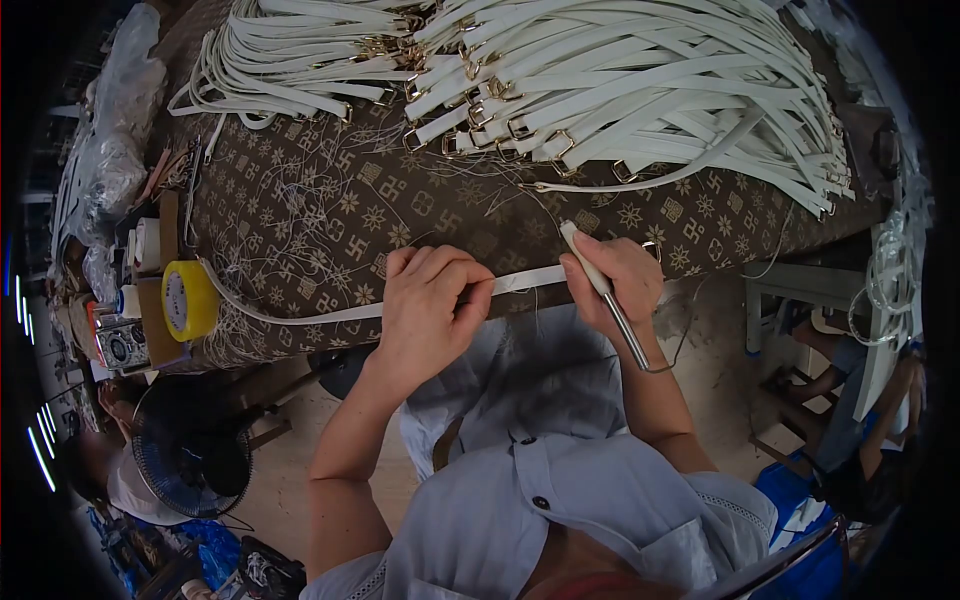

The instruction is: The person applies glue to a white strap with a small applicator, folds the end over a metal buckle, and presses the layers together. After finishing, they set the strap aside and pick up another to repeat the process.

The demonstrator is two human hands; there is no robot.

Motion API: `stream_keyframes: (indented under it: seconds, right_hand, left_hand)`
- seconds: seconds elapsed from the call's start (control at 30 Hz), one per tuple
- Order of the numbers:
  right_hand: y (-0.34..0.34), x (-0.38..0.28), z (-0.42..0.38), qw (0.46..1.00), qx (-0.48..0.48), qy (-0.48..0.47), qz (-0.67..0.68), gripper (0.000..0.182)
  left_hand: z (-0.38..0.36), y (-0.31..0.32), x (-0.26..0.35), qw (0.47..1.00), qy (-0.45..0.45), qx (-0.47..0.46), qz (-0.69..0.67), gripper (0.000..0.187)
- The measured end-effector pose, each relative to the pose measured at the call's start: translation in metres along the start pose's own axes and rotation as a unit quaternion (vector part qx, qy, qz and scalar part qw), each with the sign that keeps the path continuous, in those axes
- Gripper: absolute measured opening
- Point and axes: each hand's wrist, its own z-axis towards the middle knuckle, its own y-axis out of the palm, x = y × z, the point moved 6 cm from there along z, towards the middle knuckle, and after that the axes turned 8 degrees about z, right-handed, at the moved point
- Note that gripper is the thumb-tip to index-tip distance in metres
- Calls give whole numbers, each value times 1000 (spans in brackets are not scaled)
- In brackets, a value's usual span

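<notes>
A narrow white strap (527,280) runs across the near edge of the cloth-covered table. My left hand (432,305) is closed, thumb and fingers pinching the strap near its middle. In my right hand (622,283) is a pen-like tool with a white handle (590,262) and a metal shaft (625,328), the shaft pointing back toward my forearm. A thin dark wire loops close to the shaft's lower end. The strap passes under the fingers of this hand, and a metal buckle (652,250) shows just beyond them. A loose thread hangs below the strap between both hands.
Piled white straps with gold buckles (640,90) cover the far side of the patterned table (330,200). Loose thread ends litter its left part. At left stand a yellow tape roll (190,300) and a black fan (193,450). Other people sit at both sides.
</notes>
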Motion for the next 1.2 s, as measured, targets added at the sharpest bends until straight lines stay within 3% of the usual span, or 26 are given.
stream_keyframes:
  seconds: [0.23, 0.3, 0.33, 0.4, 0.63, 0.7, 1.2]
  right_hand:
    - [-1, -1, 0, 1000, 5, -4, 6, 36]
    - [-1, 0, -1, 1000, 7, -3, 7, 36]
    - [0, 0, -1, 1000, 7, -3, 8, 36]
    - [0, 0, -1, 1000, 4, -2, 6, 36]
    - [-1, 0, 0, 1000, 4, -5, 7, 39]
    - [-1, -1, 1, 1000, 2, -3, 6, 39]
    - [1, 1, -2, 1000, 5, -8, 2, 40]
  left_hand:
    - [-3, -8, -19, 987, -74, -52, -135, 8]
    - [-4, -8, -31, 935, -140, -62, -320, 5]
    - [-2, -9, -29, 935, -140, -62, -319, 5]
    - [7, -12, -20, 974, -120, -68, -181, 6]
    - [29, 6, -3, 976, -57, -181, -105, 13]
    - [29, 8, 4, 975, 9, -201, -92, 14]
    - [26, 17, 13, 986, 58, -155, -3, 13]
